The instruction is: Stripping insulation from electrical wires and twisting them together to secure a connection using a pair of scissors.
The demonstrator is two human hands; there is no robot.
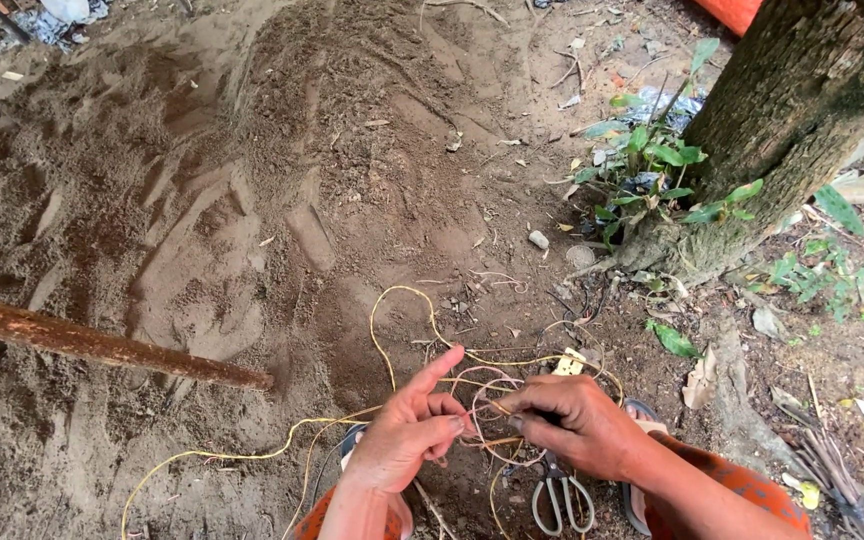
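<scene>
My left hand (407,432) and my right hand (574,420) meet low in the middle of the view, both pinching a thin yellow string (384,330) that is looped and tangled between the fingers. The left index finger points up. Loose string runs in a loop over the sandy ground ahead and trails away to the lower left. A pair of scissors (557,500) with pale handles lies on the ground just below my right hand. My right forearm wears an orange patterned sleeve (742,490).
A rusty brown pole (92,343) lies across the sand at left. A tree trunk (782,120) rises at upper right with small green plants (652,170) and litter at its base. Dry leaves and twigs (832,460) lie at right.
</scene>
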